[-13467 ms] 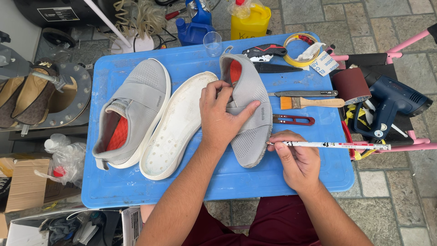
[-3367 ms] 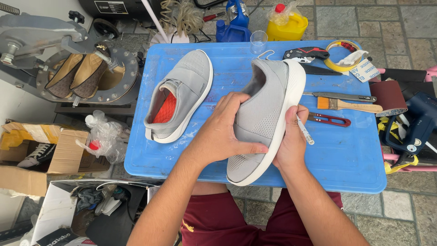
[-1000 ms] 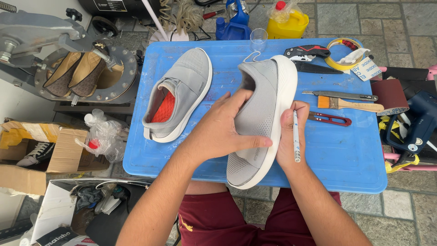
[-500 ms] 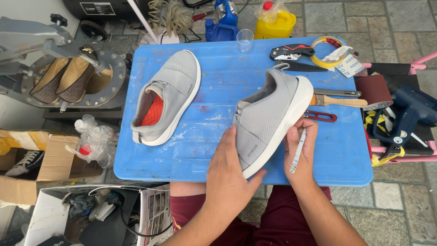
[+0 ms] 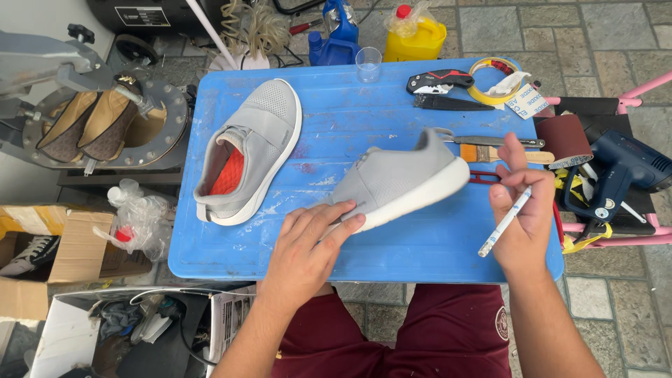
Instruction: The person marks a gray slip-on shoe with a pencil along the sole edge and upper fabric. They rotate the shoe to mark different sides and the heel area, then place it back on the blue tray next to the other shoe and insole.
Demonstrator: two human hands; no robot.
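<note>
The left hand lies palm down with its fingers stretched over the toe end of a grey shoe, pressing on it rather than closing around it. That shoe has a white sole and lies on its side near the middle of the blue tabletop, toe toward the near edge and heel toward the far right corner. The right hand hovers just beside the shoe's heel, near the right edge, its fingers loosely curled around a thin white pen that slants down toward the near edge; the index finger points up.

A second grey shoe with an orange lining rests sole-down on the left half of the tabletop, well apart from the first. Along the far edge stand a small clear cup, a red and black utility knife, a dark blade and a roll of yellow tape. A paintbrush lies near the right edge, behind the right hand.

Off the right edge sit a roll of sandpaper and a dark blue heat gun. Beyond the far edge stand a yellow jug and a blue bottle. To the left, a round metal machine holds two brown shoe forms, with a cardboard box on the floor below it.
</note>
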